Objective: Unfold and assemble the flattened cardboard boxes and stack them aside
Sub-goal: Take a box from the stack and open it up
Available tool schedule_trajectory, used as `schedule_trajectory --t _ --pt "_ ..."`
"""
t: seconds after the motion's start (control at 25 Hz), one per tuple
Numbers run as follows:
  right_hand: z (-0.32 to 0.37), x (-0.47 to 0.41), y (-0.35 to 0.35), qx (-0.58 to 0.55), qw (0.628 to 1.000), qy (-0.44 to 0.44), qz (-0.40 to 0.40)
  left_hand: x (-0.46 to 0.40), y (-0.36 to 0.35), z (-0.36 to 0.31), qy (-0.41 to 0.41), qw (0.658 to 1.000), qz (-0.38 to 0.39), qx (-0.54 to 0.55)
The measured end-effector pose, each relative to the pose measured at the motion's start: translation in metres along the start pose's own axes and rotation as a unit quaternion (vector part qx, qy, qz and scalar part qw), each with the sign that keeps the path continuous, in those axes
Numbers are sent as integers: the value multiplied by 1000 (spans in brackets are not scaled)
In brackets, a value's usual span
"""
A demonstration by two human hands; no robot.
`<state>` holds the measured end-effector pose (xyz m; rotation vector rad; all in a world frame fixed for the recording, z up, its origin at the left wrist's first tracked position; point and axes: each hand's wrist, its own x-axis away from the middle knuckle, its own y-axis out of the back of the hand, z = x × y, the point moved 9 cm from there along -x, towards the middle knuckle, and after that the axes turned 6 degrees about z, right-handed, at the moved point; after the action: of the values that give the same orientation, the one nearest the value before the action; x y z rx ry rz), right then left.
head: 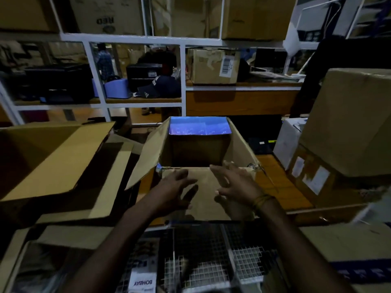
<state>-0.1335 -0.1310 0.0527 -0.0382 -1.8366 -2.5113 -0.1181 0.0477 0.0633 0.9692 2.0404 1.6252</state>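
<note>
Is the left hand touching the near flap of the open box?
Cannot tell. The head view shows the left hand, fingers spread, over the near flap of the box, but neither contact nor a gap shows plainly.

place: storeroom; evidence: white metal shelving stacked with cardboard cartons; flattened cardboard

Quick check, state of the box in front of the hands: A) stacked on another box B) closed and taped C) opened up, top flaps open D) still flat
C: the box stands opened up with a hollow interior and its flaps splayed outward; both hands, left and right, reach with spread fingers over its near flap.
</note>
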Motion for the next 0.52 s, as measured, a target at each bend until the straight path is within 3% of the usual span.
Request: schedule_trajectory --t 0.24,0.4,0.52 --pt "8 2 19 56 987 -11 -147 -15 11 -10 78 987 -118 -73" --pt "10 11 13 28 993 23 -116 -12 26 -6 85 976 -192 -62" --pt "4 11 15 -21 996 63 -53 -21 21 2 61 985 -159 23"
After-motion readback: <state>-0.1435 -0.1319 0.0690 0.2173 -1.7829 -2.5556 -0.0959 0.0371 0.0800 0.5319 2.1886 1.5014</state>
